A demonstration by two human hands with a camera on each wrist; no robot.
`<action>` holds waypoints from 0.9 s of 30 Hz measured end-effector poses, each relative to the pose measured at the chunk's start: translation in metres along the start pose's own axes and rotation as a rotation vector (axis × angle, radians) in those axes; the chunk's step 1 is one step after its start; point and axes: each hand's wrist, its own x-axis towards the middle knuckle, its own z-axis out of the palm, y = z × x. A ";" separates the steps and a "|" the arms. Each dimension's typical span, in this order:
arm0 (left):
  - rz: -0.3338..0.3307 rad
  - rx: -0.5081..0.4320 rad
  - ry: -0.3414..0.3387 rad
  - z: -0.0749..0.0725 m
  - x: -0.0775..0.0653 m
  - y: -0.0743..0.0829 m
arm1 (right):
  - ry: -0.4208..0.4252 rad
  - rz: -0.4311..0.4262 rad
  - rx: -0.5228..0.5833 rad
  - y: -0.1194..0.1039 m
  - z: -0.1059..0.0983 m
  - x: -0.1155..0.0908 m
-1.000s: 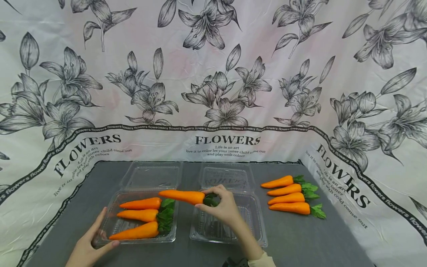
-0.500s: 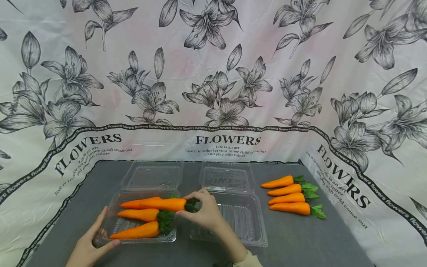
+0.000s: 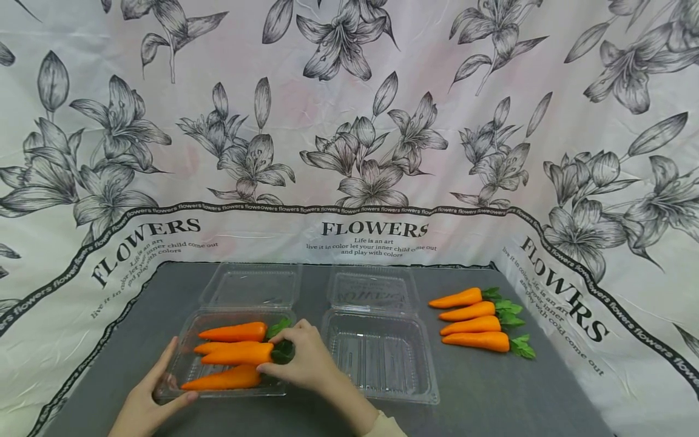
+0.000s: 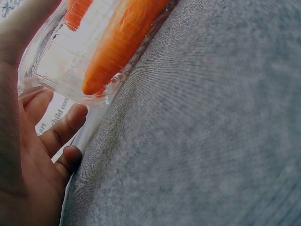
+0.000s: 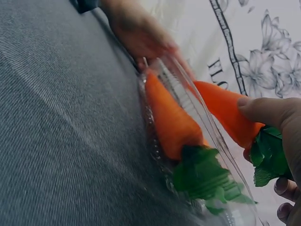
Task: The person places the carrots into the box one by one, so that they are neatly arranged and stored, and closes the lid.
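Note:
My right hand (image 3: 306, 361) pinches an orange toy carrot (image 3: 237, 353) at its thick end, thumb on the orange body (image 5: 225, 110) and fingers beside its dark green leaves. This carrot overlaps the middle one of three others in the left clear plastic clamshell box (image 3: 235, 394). A back carrot (image 3: 232, 332) and a front carrot (image 3: 221, 379) lie either side of it, tips to the left. At the box's left front corner, my left hand (image 3: 147, 400) touches the walls with thumb and fingers spread. In the left wrist view, its fingertips (image 4: 76, 114) are right at the box's corner.
A second clear clamshell box (image 3: 377, 385) stands to the right, its lid (image 3: 371, 288) folded back. Several carrots (image 3: 474, 341) lie in a column at the right of the grey tabletop (image 3: 491, 394). Flower-printed cloth (image 3: 377, 182) hangs behind and at the sides.
My right hand has brought the carrot leftward from above the right box, then down and nearer over the middle carrot in the left box. The left hand stays at its corner.

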 end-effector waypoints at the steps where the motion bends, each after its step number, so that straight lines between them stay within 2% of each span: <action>1: 0.002 0.000 0.001 0.000 0.000 0.000 | -0.004 -0.003 -0.016 -0.001 0.002 0.001; 8: -0.001 0.009 -0.004 0.000 0.001 -0.002 | -0.058 0.013 -0.092 -0.005 0.013 0.007; 17: -0.006 0.023 -0.017 -0.002 0.003 -0.004 | -0.061 -0.109 -0.223 -0.010 0.029 0.014; 27: 0.014 0.006 -0.001 0.000 0.001 -0.003 | -0.089 -0.096 -0.273 -0.015 0.042 0.021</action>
